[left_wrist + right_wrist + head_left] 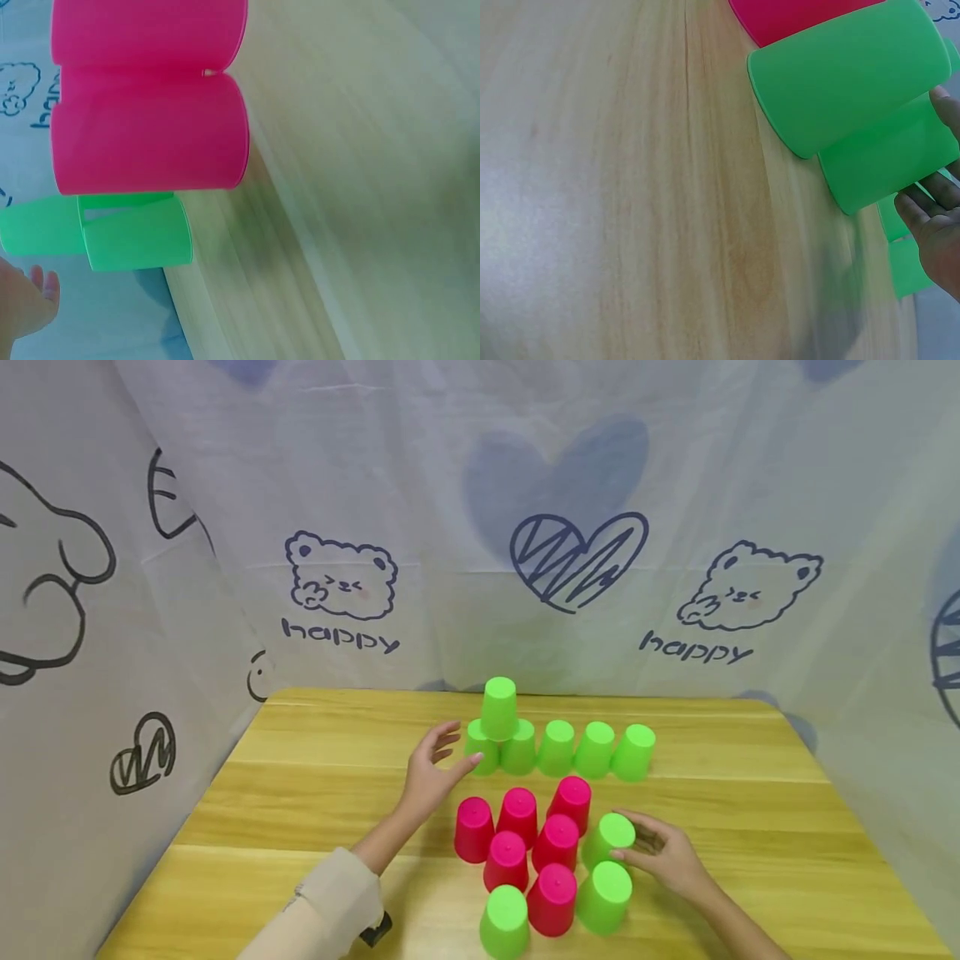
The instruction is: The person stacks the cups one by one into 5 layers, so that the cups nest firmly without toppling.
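An upside-down green cup [499,708] stands on top of two others at the left end of a back row of several green cups [557,748]. My left hand [431,772] is beside this stack, fingers and thumb spread, holding nothing. In the left wrist view the hand [28,300] shows apart from the green cups [139,236]. At the front right, my right hand [669,857] holds a green cup [609,839] between thumb and fingers. The right wrist view shows that cup [892,154] low by the table, the thumb near its narrow end.
Several upside-down red cups [506,860] stand close together left of the right hand. Two more green cups, one at the front left [504,922] and one at the front right [604,897], flank them. A printed cloth [450,610] hangs behind the wooden table [300,793].
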Tool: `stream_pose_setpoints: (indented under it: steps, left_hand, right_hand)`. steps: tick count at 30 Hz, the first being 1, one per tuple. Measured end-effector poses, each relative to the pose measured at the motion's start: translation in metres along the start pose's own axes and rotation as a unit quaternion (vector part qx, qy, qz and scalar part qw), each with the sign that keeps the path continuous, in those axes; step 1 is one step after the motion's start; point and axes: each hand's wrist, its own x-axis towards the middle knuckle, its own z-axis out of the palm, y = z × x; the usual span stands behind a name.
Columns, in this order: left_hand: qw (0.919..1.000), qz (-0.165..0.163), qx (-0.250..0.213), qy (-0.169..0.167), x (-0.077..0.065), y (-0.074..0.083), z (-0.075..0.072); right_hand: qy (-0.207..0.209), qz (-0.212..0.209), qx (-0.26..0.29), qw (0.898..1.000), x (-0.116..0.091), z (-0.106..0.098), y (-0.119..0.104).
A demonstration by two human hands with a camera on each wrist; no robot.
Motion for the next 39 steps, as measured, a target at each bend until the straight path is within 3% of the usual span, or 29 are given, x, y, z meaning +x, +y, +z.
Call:
stream_pose_setpoints:
  steps: [11, 20, 34, 39]
  left_hand:
    - [0.9995, 0.005, -0.016, -0.028, -0.035, 0.003, -0.004]
    - [0.9982, 0.005, -0.020, -0.056, -0.066, -0.010, -0.009]
    - [0.9965, 0.068, -0.025, -0.041, -0.084, -0.017, -0.008]
    - [0.9963, 0.072, -0.033, -0.032, -0.089, -0.015, -0.010]
  right_hand:
    - [0.007, 0.009, -0.006, 1.000, -0.001, 0.001, 0.001]
    - [0.049, 0.013, -0.055, 0.997, 0.002, -0.005, -0.006]
    - [0.072, 0.006, -0.083, 0.994, 0.012, -0.019, -0.021]
    - [0.073, 0.001, -0.086, 0.994, 0.015, -0.023, -0.024]
